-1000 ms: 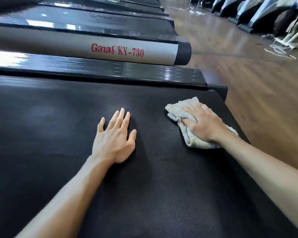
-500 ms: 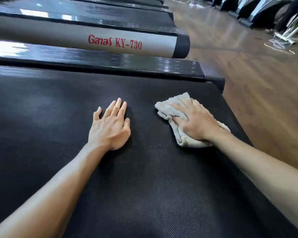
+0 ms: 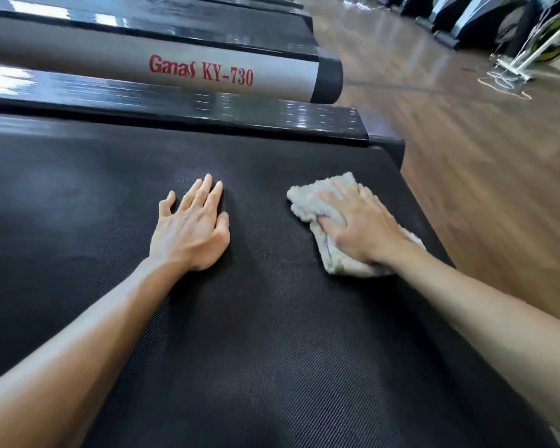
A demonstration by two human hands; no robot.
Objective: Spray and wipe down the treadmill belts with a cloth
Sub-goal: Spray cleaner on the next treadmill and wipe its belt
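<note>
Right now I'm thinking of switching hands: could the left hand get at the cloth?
Probably yes. The left hand lies flat on the treadmill belt, beside the cloth with only bare belt between them. The right hand presses on the cloth, though.

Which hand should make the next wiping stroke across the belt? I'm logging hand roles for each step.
The right hand, probably. It already presses the cloth against the treadmill belt, thumb hooked round its edge. The left hand lies flat and bare on the belt, apart from the cloth, seemingly bracing.
</note>
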